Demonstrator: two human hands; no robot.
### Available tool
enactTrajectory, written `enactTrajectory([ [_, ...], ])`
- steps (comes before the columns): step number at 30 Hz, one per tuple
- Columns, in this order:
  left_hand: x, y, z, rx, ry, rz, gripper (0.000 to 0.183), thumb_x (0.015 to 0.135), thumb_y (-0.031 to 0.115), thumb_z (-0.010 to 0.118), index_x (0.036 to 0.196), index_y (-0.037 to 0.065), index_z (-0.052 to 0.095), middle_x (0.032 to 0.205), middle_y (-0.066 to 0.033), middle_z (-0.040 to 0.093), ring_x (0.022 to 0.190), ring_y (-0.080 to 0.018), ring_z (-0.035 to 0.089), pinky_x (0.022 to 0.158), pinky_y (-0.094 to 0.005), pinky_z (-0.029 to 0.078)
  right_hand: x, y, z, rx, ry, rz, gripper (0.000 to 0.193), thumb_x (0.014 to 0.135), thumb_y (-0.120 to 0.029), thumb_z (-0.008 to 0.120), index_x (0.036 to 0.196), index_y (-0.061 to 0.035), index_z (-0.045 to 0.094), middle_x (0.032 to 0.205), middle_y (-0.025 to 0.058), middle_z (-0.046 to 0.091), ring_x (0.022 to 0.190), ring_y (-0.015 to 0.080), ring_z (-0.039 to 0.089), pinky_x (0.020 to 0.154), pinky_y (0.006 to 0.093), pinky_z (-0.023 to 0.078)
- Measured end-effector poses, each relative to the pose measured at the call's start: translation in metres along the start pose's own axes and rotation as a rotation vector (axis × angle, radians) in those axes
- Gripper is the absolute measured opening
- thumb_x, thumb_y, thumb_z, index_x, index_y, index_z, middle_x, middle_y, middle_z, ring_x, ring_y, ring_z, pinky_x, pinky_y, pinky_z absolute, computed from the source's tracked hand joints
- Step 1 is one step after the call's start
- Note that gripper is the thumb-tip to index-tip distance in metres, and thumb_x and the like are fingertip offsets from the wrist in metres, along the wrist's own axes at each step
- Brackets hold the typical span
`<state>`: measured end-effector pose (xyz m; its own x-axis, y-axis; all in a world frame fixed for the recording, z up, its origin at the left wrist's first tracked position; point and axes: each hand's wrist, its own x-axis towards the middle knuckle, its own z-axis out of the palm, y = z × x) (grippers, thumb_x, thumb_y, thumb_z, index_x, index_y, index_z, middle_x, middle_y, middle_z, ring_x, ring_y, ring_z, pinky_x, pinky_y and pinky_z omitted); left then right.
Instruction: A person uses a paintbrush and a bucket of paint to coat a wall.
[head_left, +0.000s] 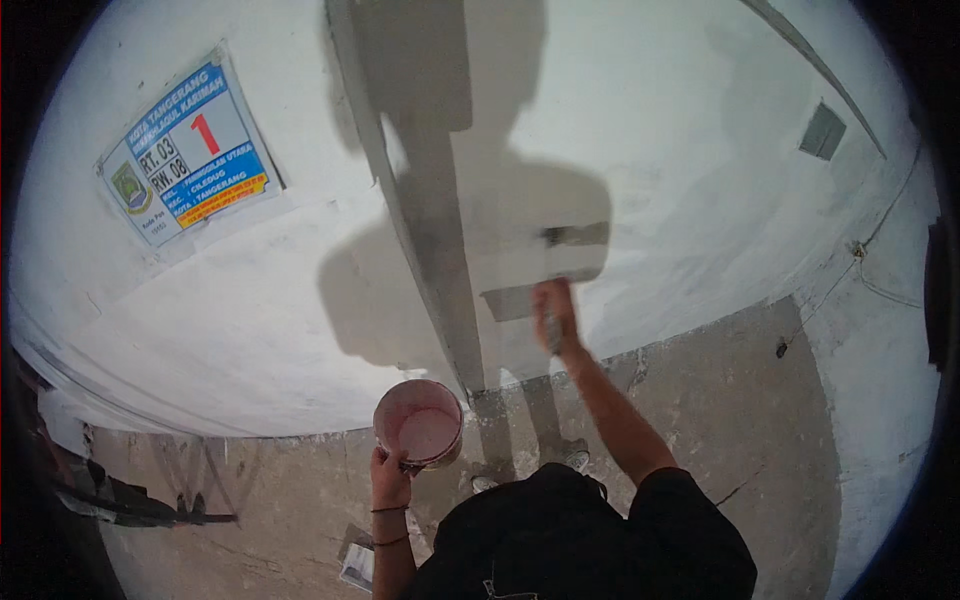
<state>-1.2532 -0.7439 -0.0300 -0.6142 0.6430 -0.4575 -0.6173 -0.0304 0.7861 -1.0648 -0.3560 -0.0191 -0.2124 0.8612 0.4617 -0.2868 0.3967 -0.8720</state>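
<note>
My left hand (390, 478) grips the near left rim of a small round bucket (394, 408). Pale pinkish paint (430, 434) lies inside it, and the bucket tilts slightly toward me. Raised in front of the white wall (680, 180), my right hand (556, 310) is closed round what looks like a paintbrush (553, 338); its handle pokes out below the fist. Motion blur and shadow obscure the brush head, so I cannot tell whether it touches the wall. A dark patch (585, 235) shows on the wall just above this hand.
A projecting wall edge (400, 225) runs down between my hands. At left hangs a blue and white sign (190, 150); a grey square plate (822, 131) is at upper right. Below are the concrete floor (720, 400), a folded paper (358, 566) and dark objects at far left.
</note>
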Motion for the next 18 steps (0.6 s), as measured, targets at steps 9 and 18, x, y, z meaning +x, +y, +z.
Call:
enactTrajectory([
  [9,-0.018,0.014,0.031,0.045,-0.015,0.018,0.033,0.086,0.004,0.06,0.117,-0.001,0.047,0.112,-0.0166,0.057,0.097,-0.0308,0.065,0.077,-0.0432,0.06,-0.026,-0.093,0.084,-0.186,-0.615,-0.38,0.019,0.087,0.005,0.049,0.103,-0.0047,0.053,0.093,0.0088,0.052,0.095,0.0271,0.05,0.08,0.0378,0.044],
  [18,-0.032,0.001,-0.022,-0.053,0.122,0.025,0.027,0.085,0.001,0.056,0.11,0.0,0.046,0.108,-0.0156,0.056,0.094,-0.0292,0.063,0.074,-0.0441,0.061,0.023,-0.06,-0.118,-0.764,-0.025,-0.44,0.009,0.09,-0.002,0.052,0.099,-0.0003,0.054,0.096,0.0148,0.054,0.094,0.0303,0.054,0.084,0.0376,0.045],
])
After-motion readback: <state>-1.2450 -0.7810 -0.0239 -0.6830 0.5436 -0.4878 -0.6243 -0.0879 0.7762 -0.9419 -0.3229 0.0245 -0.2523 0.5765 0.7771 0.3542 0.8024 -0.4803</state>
